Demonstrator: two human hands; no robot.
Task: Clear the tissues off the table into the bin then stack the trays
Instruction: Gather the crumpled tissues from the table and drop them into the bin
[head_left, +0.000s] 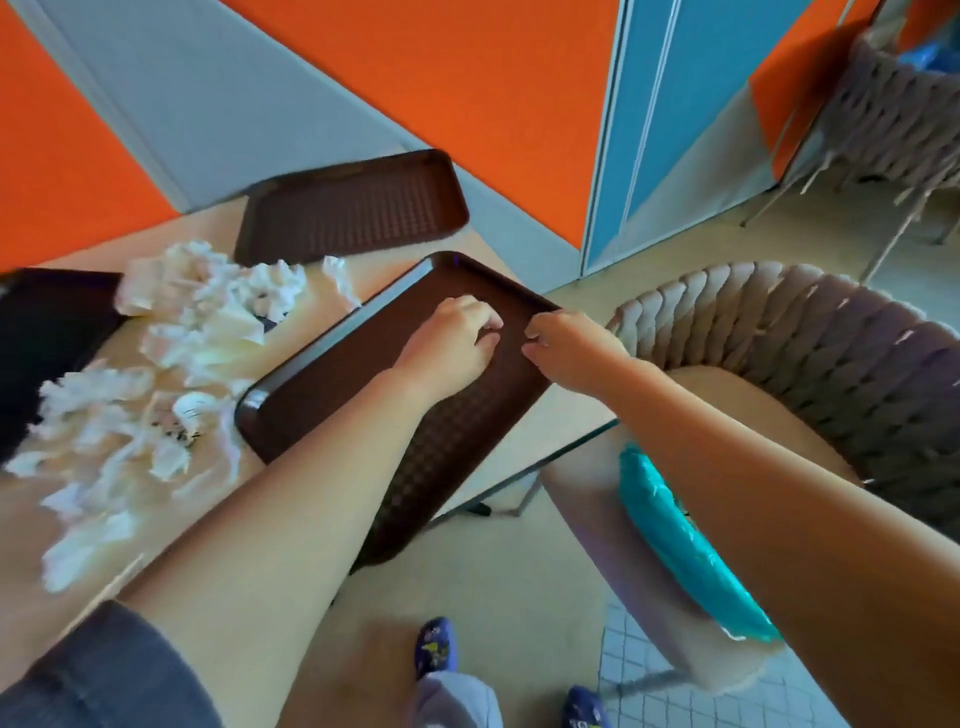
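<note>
I see both hands over the near tray (332, 384), which lies on the table (524, 441) with its near right corner overhanging the edge. My left hand (452, 345) rests on the tray's far end, fingers curled in narrow; something pale shows at the fingertips, but I cannot tell if it is a tissue. My right hand (569, 348) is just beside it at the tray's right rim, fingers bent; whether it grips the rim I cannot tell. The tissues (197, 332) are heaped on the table left of this tray. A second tray (353, 208) lies farther back, a third (47, 332) at far left. A chair (810, 353) stands right of the table.
</note>
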